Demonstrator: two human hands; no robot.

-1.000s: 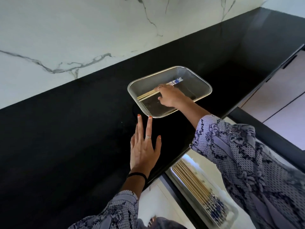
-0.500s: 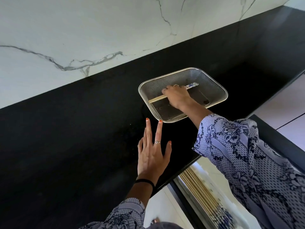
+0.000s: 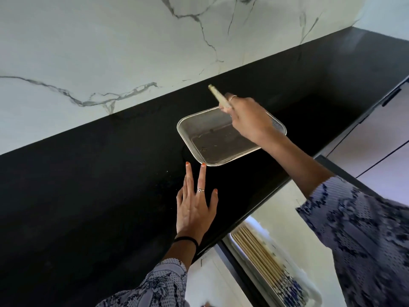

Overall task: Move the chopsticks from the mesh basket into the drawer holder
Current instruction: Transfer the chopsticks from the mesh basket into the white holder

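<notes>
Chopsticks [image 3: 218,96] stuck out of the right hand [image 3: 247,117], which was raised above the far side of the mesh basket [image 3: 190,138] with its fingers curled round them; only their pale ends showed, pointing up and to the left toward the marble wall [image 3: 110,41], and the rest was hidden in the grip. How many were held could not be told. A ring sat on one finger of that hand. The basket, a shallow metal rectangle with rounded corners, stood on the black surface [image 3: 88,185] near its front edge, and nothing could be made out on the part of its bottom that showed.

The left hand [image 3: 194,207] lay flat on the surface just in front of the basket, fingers straight and slightly spread, holding nothing, its orange-painted fingertips close to the basket's near rim but apart from it. It wore a ring, and a dark band circled the wrist. Both arms were in patterned blue-and-white sleeves [image 3: 365,235].

Below the front edge of the surface, the drawer holder [image 3: 309,293] showed as a pale tray, blurred, with a row of chopsticks in the holder [image 3: 263,262] lying side by side, their blue-patterned ends toward the lower right. Pale cabinet fronts [image 3: 376,138] stood at the right.
</notes>
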